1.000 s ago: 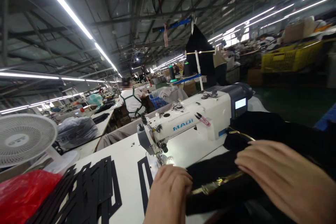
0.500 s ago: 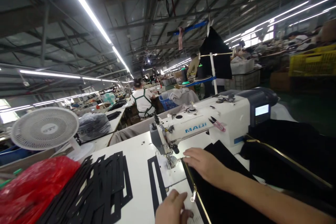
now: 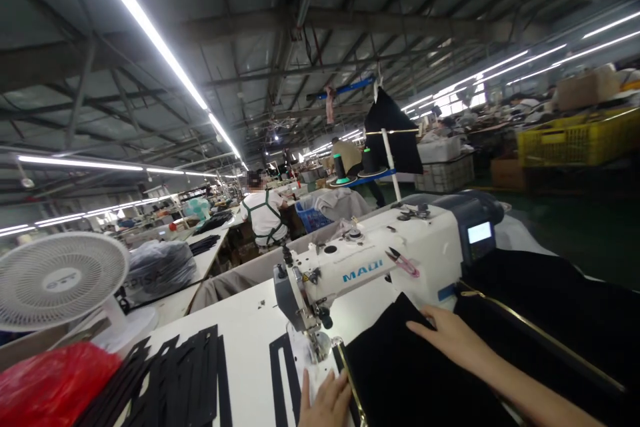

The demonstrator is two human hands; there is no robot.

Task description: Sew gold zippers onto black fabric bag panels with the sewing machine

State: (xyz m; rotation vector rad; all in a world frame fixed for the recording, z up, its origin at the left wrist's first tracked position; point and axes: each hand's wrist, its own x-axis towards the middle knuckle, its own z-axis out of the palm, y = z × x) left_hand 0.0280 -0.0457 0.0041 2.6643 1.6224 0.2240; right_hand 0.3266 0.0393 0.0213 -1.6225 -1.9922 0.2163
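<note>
A black fabric panel (image 3: pixel 400 360) lies under the sewing machine's (image 3: pixel 370 267) arm, with a gold zipper (image 3: pixel 353 380) along its left edge. The zipper's top end is beside the presser foot (image 3: pixel 320 347). My right hand (image 3: pixel 450 337) has the panel's upper right edge between thumb and fingers. Low in the view, my left hand (image 3: pixel 326 401) is spread flat at the zipper's left side, partly cut off by the frame's bottom. Left of it lies a black slotted strip (image 3: pixel 283 373) on the white table.
Several black slotted strips (image 3: pixel 185 380) are piled at left beside a red plastic bag (image 3: pixel 55 380). A white fan (image 3: pixel 63 280) stands behind them. Pink-handled snips (image 3: pixel 404 263) rest on the machine. More black fabric with a gold zipper (image 3: pixel 540 337) lies at right. A person (image 3: pixel 265 213) sits ahead.
My right hand has moved right, from beside the needle area to the panel's upper right edge. My left hand's fingers have spread out flat beside the zipper. The view has shifted.
</note>
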